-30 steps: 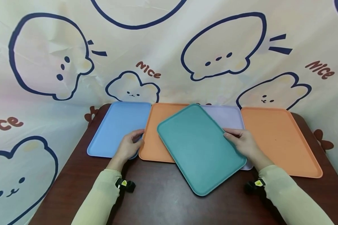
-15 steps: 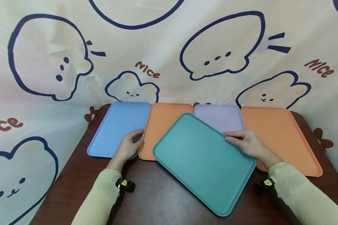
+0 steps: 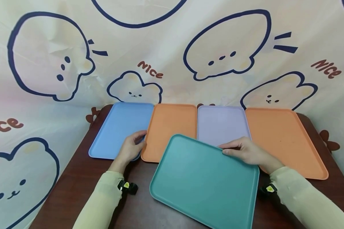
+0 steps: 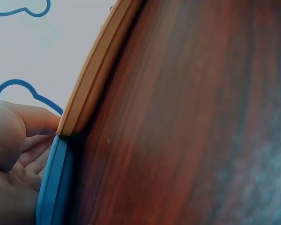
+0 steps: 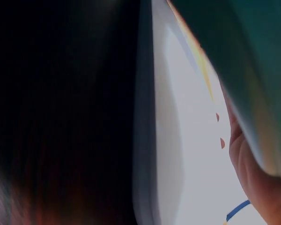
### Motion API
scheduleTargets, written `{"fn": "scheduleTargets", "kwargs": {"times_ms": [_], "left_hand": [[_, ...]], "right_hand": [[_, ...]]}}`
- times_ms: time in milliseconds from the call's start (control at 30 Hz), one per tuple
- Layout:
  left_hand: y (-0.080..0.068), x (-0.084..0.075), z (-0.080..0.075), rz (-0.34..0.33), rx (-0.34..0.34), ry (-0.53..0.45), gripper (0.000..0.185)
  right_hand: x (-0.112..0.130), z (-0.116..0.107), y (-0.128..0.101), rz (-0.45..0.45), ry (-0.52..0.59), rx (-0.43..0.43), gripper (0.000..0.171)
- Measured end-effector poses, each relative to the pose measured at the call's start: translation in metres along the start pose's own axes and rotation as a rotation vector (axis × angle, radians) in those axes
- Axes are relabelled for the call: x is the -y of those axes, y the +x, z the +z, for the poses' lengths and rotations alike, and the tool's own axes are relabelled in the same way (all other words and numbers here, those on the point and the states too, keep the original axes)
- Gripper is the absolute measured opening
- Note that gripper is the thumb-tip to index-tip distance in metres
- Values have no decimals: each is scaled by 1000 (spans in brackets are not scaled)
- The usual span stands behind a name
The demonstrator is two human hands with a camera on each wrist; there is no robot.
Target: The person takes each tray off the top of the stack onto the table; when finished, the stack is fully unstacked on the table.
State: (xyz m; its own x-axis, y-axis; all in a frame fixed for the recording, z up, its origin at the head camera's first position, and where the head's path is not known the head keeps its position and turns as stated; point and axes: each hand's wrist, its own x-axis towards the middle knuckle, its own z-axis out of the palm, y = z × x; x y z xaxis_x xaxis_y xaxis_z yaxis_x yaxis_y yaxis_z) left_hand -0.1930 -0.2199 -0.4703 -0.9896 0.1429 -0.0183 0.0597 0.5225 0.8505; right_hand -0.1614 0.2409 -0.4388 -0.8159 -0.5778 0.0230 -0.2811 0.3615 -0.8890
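Note:
A teal rectangular tray [image 3: 204, 184] lies tilted across the near side of the table, its front corner cut off by the bottom of the head view. My right hand [image 3: 245, 151] pinches its far edge between thumb and fingers. In the right wrist view the teal tray [image 5: 267, 70] stands above the rim of the lilac tray [image 5: 145, 140]. My left hand [image 3: 129, 149] rests at the seam where the blue tray [image 3: 126, 124] meets an orange tray [image 3: 173, 122]. In the left wrist view the thumb touches the orange tray's corner [image 4: 77, 115].
The lilac tray [image 3: 223, 122] and a second orange tray [image 3: 285, 140] continue the row along the far edge of the dark wooden table [image 3: 149, 210]. Behind stands a pale cloth [image 3: 172, 47] printed with cartoon bears.
The teal tray has come toward me and turned clockwise, uncovering the orange and lilac trays. My right hand has moved with it, still pinching its edge. My left hand has stayed in place.

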Motion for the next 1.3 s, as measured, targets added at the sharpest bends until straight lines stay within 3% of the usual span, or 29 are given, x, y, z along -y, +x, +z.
{"fn": "scheduleTargets", "kwargs": {"times_ms": [233, 467, 667, 833, 967, 1300], "left_hand": [[1, 0, 0, -4, -6, -11, 44], [3, 2, 1, -5, -8, -21, 44], [2, 2, 2, -6, 0, -22, 44], [2, 2, 1, 0, -4, -20, 44], [3, 2, 0, -4, -3, -27, 43], [1, -1, -1, 6, -4, -27, 44]], "right_hand": [[3, 17, 3, -79, 3, 95, 25], [5, 33, 5, -89, 10, 167, 24], [9, 49, 7, -92, -169, 135, 16], [13, 61, 8, -210, -333, 92, 11], [13, 70, 8, -275, -401, 70, 11], [11, 82, 10, -195, -513, -15, 8]]}}
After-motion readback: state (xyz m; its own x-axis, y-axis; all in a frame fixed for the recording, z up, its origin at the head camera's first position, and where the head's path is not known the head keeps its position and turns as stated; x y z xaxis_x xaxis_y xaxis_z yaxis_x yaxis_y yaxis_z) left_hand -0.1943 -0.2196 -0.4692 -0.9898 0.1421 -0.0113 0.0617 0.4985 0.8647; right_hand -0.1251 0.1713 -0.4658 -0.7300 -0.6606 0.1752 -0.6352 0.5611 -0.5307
